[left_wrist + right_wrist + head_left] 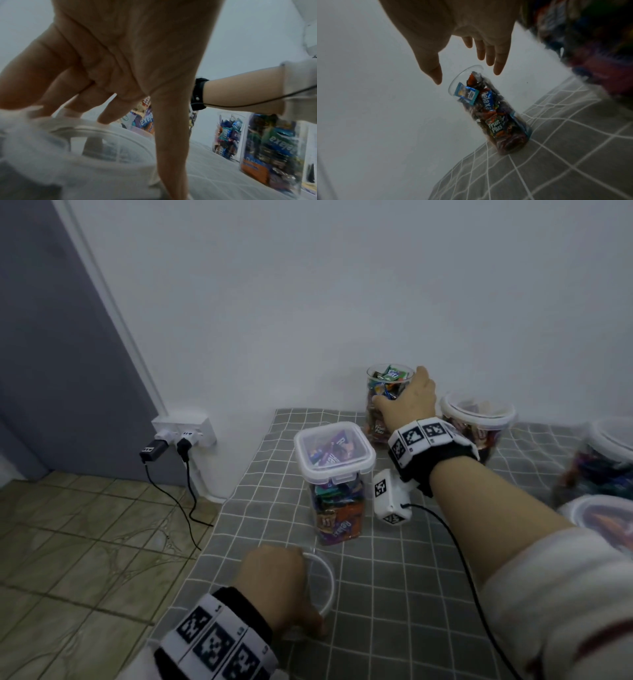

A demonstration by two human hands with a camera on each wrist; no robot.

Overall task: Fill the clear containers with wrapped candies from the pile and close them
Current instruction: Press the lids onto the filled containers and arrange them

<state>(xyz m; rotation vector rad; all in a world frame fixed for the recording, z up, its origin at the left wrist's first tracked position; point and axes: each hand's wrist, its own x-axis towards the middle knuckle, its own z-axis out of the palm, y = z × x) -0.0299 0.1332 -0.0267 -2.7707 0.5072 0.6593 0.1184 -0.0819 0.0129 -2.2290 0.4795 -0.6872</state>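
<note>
An open round clear jar packed with wrapped candies stands at the far edge of the table, against the wall. The right hand reaches it with fingers spread wide; actual contact is unclear. Near the table's front left corner, the left hand grips a round clear lid. Between them stands a closed square container of candies.

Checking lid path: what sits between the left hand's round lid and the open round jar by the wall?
Head view: the closed square container stands between round lid and open jar.
</note>
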